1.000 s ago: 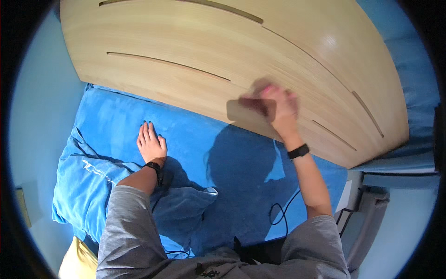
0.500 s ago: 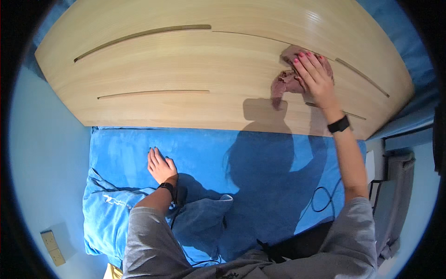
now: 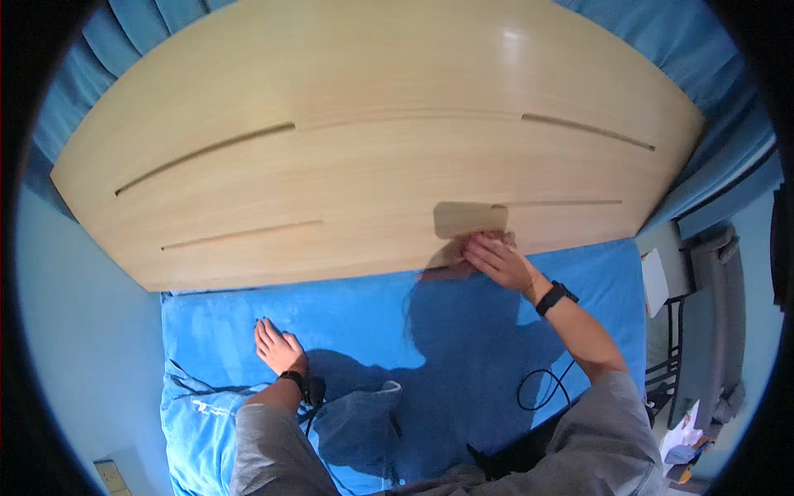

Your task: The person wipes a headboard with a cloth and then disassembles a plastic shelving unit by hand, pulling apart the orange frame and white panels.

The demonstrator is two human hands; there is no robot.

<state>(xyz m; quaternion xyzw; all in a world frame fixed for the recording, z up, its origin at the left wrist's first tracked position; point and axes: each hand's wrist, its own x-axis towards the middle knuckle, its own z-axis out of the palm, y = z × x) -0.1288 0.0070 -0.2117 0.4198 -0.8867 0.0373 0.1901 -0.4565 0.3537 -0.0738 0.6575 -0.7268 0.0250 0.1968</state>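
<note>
A pale wooden headboard (image 3: 397, 174) with narrow slots stands across the far end of a blue-covered bed (image 3: 347, 314). My right hand (image 3: 498, 261) presses a mauve-brown cloth (image 3: 451, 270) against the lower edge of that headboard. Much of the cloth is hidden under my fingers and lies in my shadow. On the bed cover at the left, my left hand (image 3: 279, 347) rests palm down with its fingers stretched out and nothing in it.
Rumpled blue bedding (image 3: 207, 430) lies near my left forearm. A thin black cable (image 3: 538, 403) loops on the bed at the right. Blue curtains (image 3: 711, 74) hang behind the headboard. At the right is a grey padded piece of furniture (image 3: 711, 331); a wall socket (image 3: 109, 475) is low at the left.
My right hand has come down and left with the cloth, from the headboard's upper right to its lower edge. The view has tilted upward. My left hand stays on the bed.
</note>
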